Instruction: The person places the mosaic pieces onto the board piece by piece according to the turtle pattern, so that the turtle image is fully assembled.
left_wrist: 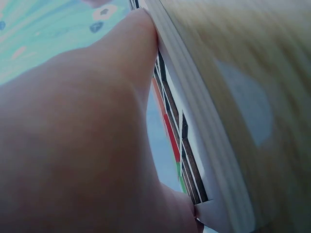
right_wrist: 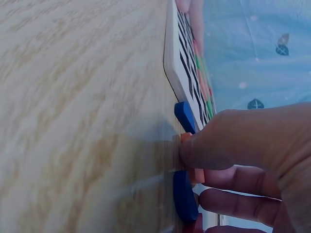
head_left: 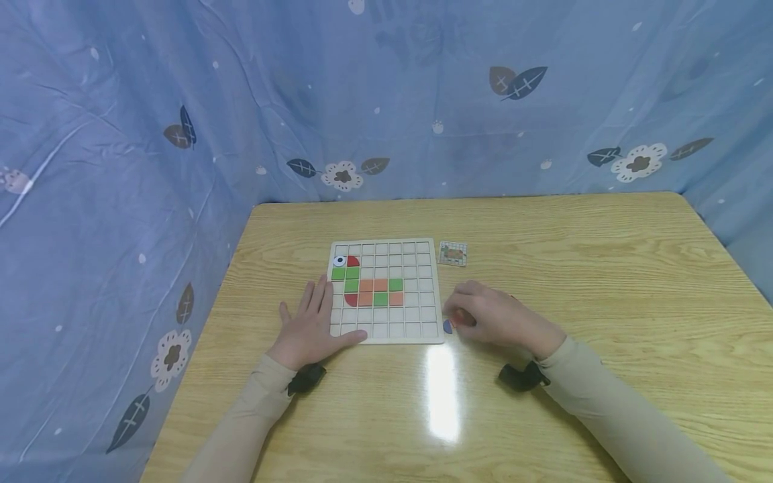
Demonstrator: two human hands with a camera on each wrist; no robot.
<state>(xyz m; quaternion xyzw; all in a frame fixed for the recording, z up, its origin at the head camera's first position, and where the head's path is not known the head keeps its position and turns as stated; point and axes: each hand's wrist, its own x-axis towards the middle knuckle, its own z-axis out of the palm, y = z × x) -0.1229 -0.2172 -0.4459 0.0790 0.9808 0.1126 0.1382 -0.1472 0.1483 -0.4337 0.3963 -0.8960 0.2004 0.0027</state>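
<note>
A white grid board [head_left: 423,322] lies on the table. Green, orange and red blocks [head_left: 381,284] fill some of its squares, with a round eye piece [head_left: 340,260] at the upper left. My left hand [head_left: 308,332] rests at the board's lower left corner, fingers spread and thumb on the front edge. Beside the board's lower right side, my right hand [head_left: 489,315] pinches an orange block [right_wrist: 196,175] between thumb and fingers, at the tabletop. One blue piece [right_wrist: 184,116] lies between that hand and the board; another blue piece [right_wrist: 184,196] is under the fingers.
A small picture card [head_left: 453,253] lies to the right of the board's upper corner. Part of a red piece [right_wrist: 194,225] shows below the right fingers. The wooden table [head_left: 604,268] meets a blue patterned curtain [head_left: 423,100] at the back and left.
</note>
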